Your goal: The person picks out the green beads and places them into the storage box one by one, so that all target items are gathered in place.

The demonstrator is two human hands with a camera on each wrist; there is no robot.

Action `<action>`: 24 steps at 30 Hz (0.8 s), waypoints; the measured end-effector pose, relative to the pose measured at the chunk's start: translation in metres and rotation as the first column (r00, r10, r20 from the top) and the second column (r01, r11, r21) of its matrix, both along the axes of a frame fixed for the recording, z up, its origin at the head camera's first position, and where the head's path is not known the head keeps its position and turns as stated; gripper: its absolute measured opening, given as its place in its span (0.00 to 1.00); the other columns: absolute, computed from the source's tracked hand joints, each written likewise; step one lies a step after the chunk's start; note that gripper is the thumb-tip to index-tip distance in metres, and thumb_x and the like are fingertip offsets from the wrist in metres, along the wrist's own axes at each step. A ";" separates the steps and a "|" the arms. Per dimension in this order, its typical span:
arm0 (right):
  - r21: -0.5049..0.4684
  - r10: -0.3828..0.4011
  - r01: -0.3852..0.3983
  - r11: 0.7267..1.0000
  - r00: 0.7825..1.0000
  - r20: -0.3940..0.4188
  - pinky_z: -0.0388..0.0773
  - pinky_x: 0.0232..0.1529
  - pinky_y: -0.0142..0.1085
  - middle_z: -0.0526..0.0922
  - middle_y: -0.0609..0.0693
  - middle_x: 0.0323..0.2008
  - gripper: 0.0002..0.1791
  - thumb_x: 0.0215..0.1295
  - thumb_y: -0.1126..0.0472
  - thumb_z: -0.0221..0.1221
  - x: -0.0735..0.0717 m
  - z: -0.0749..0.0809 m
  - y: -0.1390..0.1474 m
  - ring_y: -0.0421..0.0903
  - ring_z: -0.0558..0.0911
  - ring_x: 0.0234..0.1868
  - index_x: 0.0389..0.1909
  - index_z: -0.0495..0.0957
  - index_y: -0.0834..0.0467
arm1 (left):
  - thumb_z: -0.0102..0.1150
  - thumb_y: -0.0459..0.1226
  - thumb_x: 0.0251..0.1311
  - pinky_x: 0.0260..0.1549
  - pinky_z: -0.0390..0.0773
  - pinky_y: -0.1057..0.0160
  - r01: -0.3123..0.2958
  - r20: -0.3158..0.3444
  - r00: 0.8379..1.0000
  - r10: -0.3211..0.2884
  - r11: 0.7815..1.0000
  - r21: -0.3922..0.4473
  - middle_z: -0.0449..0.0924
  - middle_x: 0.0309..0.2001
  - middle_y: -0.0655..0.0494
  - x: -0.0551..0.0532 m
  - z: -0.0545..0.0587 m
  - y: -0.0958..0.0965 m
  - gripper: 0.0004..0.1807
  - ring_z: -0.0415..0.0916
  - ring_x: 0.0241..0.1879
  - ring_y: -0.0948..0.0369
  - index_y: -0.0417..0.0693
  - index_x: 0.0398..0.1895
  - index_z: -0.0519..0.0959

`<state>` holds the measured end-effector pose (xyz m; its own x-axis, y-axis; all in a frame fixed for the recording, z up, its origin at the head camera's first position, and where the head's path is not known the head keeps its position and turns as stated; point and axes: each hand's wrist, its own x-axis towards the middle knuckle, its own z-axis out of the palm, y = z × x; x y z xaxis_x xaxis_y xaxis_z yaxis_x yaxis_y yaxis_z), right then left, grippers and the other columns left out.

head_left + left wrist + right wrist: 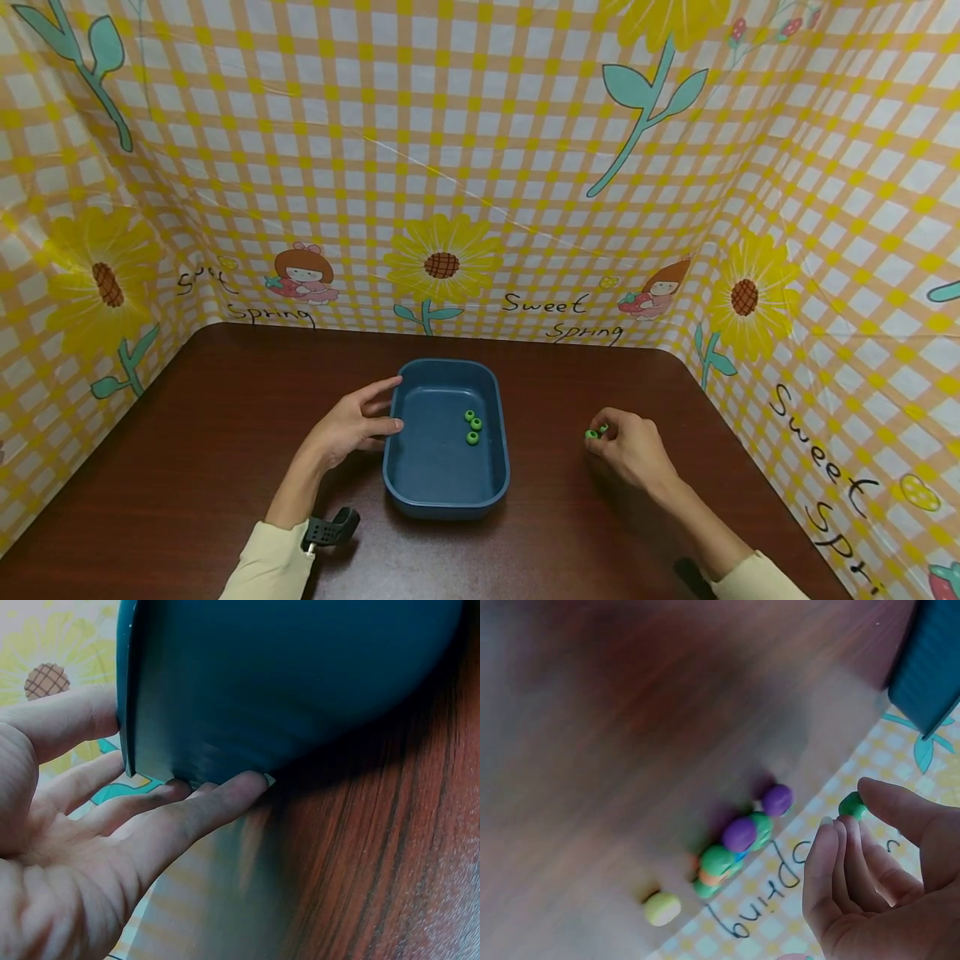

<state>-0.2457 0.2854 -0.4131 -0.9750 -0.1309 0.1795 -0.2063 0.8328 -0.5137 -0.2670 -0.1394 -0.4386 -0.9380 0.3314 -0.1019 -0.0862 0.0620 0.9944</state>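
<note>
A dark blue rectangular bin (pixel 447 505) stands on the table with three green beads (pixel 472 437) on its floor, toward its right wall. My left hand (pixel 350 431) rests against the bin's left side; its thumb touches the rim and its extended fingers lie along the outer wall (pixel 247 682). To the right of the bin, my right hand (pixel 633 450) pinches a green bead (pixel 851 805) between thumb and fingertips. In the right wrist view, purple beads (pixel 740 835), green beads (pixel 718 859), an orange bead (pixel 712 877) and a yellow bead (pixel 662 908) lie on the table.
The dark brown wooden table (pixel 247 392) carries the bin. A yellow checked cloth (pixel 517 125) with flowers stands as walls at the back and both sides. A black band (pixel 334 528) is on the left wrist.
</note>
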 end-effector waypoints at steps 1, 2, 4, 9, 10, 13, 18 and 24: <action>0.002 -0.001 0.001 1.000 1.000 0.000 0.70 0.20 0.33 0.83 0.48 0.24 0.05 0.60 0.63 0.67 -0.001 0.001 -0.003 0.41 0.75 0.20 0.36 0.82 0.58 | 0.63 0.29 0.65 0.48 0.85 0.44 -0.002 0.001 1.000 0.002 1.000 -0.001 0.63 0.73 0.30 0.000 0.000 0.000 0.42 0.81 0.57 0.41 0.48 0.80 0.56; 0.005 -0.001 0.001 1.000 1.000 0.001 0.70 0.21 0.33 0.83 0.47 0.24 0.05 0.60 0.63 0.67 -0.002 0.002 -0.005 0.41 0.75 0.20 0.36 0.82 0.58 | 0.63 0.29 0.65 0.47 0.85 0.44 -0.004 0.001 1.000 0.004 1.000 0.000 0.63 0.73 0.31 0.000 0.000 0.001 0.42 0.81 0.57 0.41 0.48 0.80 0.56; 0.004 -0.001 0.001 1.000 1.000 0.003 0.70 0.21 0.34 0.82 0.47 0.24 0.05 0.61 0.63 0.67 -0.005 0.003 -0.010 0.41 0.75 0.21 0.36 0.82 0.57 | 0.64 0.30 0.65 0.48 0.85 0.44 -0.003 0.001 1.000 0.003 1.000 0.000 0.64 0.73 0.31 0.000 0.000 0.000 0.42 0.81 0.57 0.41 0.49 0.80 0.57; 0.004 0.014 -0.014 1.000 1.000 -0.021 0.71 0.22 0.34 0.81 0.47 0.24 0.05 0.60 0.62 0.69 -0.011 0.008 -0.023 0.41 0.75 0.22 0.34 0.82 0.56 | 0.63 0.30 0.66 0.49 0.84 0.43 0.009 -0.005 1.000 -0.009 1.000 0.001 0.64 0.72 0.30 0.000 0.002 -0.001 0.42 0.81 0.57 0.40 0.48 0.80 0.56; 0.004 0.022 -0.022 1.000 0.999 -0.030 0.71 0.23 0.34 0.81 0.47 0.24 0.05 0.60 0.62 0.69 -0.013 0.010 -0.025 0.41 0.75 0.22 0.34 0.82 0.56 | 0.63 0.30 0.66 0.49 0.84 0.43 0.010 -0.006 1.000 -0.010 1.000 0.003 0.64 0.72 0.30 0.000 0.002 -0.001 0.42 0.81 0.57 0.40 0.48 0.80 0.56; -0.002 0.037 -0.037 0.999 0.999 -0.038 0.73 0.24 0.35 0.82 0.47 0.24 0.05 0.60 0.62 0.69 -0.016 0.013 -0.033 0.41 0.76 0.23 0.34 0.82 0.56 | 0.63 0.30 0.66 0.49 0.84 0.43 0.013 -0.005 1.000 -0.013 1.000 0.006 0.63 0.73 0.30 -0.001 0.002 -0.001 0.42 0.81 0.57 0.40 0.48 0.80 0.55; -0.013 0.048 -0.049 0.999 0.997 -0.053 0.76 0.27 0.36 0.85 0.48 0.26 0.05 0.61 0.62 0.68 -0.019 0.018 -0.047 0.41 0.80 0.26 0.36 0.83 0.57 | 0.62 0.29 0.67 0.49 0.84 0.43 0.015 -0.003 1.000 -0.015 1.000 0.011 0.63 0.73 0.30 -0.001 0.002 -0.002 0.42 0.80 0.58 0.40 0.47 0.81 0.55; -0.020 0.056 -0.058 0.998 0.993 -0.102 0.81 0.35 0.42 0.88 0.50 0.32 0.05 0.60 0.62 0.69 -0.022 0.017 -0.062 0.48 0.85 0.34 0.35 0.83 0.57 | 0.61 0.29 0.67 0.49 0.84 0.43 0.014 0.000 1.000 -0.014 1.000 0.010 0.63 0.73 0.29 0.000 0.003 -0.001 0.41 0.80 0.58 0.40 0.47 0.81 0.55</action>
